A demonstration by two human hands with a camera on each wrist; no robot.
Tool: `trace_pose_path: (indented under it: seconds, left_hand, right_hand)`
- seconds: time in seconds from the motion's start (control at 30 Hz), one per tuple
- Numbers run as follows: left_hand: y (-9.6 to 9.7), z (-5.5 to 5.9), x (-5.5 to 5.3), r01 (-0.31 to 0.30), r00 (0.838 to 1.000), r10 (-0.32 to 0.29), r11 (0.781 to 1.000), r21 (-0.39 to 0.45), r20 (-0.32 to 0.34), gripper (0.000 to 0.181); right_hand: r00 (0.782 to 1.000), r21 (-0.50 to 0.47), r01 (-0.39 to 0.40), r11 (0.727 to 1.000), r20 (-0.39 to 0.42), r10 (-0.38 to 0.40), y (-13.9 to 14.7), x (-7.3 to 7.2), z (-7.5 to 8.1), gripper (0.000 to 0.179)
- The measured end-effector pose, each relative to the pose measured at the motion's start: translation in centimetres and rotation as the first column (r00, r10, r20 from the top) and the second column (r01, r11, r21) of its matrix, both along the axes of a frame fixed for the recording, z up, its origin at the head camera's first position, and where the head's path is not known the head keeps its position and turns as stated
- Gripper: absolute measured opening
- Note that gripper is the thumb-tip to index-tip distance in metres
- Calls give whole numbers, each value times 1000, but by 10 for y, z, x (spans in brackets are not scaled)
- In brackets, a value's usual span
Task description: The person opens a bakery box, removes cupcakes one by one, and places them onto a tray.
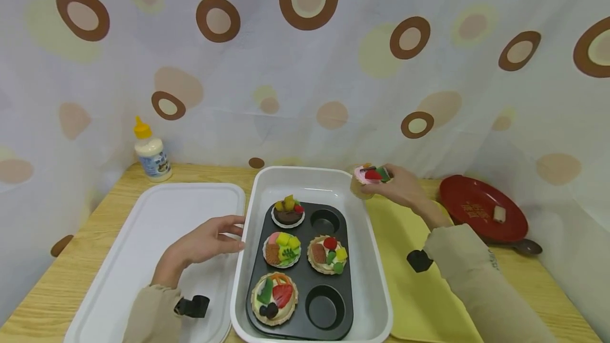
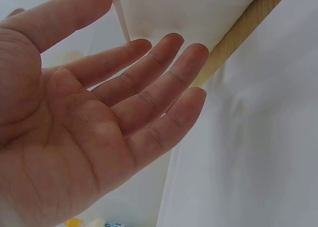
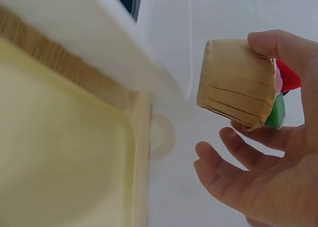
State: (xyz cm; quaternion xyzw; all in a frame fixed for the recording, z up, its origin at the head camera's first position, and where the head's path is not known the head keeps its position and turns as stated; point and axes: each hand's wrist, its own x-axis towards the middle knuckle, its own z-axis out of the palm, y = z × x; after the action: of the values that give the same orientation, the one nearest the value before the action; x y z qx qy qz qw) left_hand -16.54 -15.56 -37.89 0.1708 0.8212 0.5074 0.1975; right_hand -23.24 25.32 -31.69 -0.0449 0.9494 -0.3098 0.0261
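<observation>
My right hand point(image 1: 400, 187) pinches a toy cupcake point(image 3: 236, 83) between thumb and fingers, above the far right corner of a white bin point(image 1: 369, 285). The cupcake has a tan pleated wrapper and a pink top with red and green pieces. My left hand point(image 1: 205, 245) is at the bin's left wall with fingers loosely extended; whether the tips touch it I cannot tell. Inside the bin lies a dark muffin tin point(image 1: 302, 275). It bears a chocolate cake point(image 1: 288, 215), two fruit tarts point(image 1: 274, 300) and a cake with yellow cubes point(image 1: 281, 252). Two right-hand cups show bare dark insides.
Left of the bin lies a white tray or lid point(image 1: 190, 210), with a yellow-capped bottle point(image 1: 153, 155) behind it. A yellow tray point(image 1: 405, 279) is on the right. Beyond it are a red plate point(image 1: 476, 200) and a dark spoon point(image 1: 526, 246). A patterned curtain point(image 1: 267, 68) hangs behind.
</observation>
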Motion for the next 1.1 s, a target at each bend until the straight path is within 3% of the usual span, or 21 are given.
trace_pose_path:
  seconds: [0.27,0.53,0.73,1.1]
  left_hand:
    - [-1,-2,-2,2,1000,-2,1000,2,5,65]
    - [-4,-4,-3,11,1000,-12,1000,-19,-16,66]
    - [-2,-2,0,-1,1000,1,1000,5,11,64]
    - [-2,-1,-1,6,1000,-6,1000,2,9,64]
  right_hand:
    - [998,-73,67,995,16,-66,24,0,-12,64]
    - [996,-48,83,995,31,-82,40,0,-37,61]
    - [991,17,107,994,79,-109,45,4,-57,66]
    - [993,44,99,994,54,-101,60,3,-70,69]
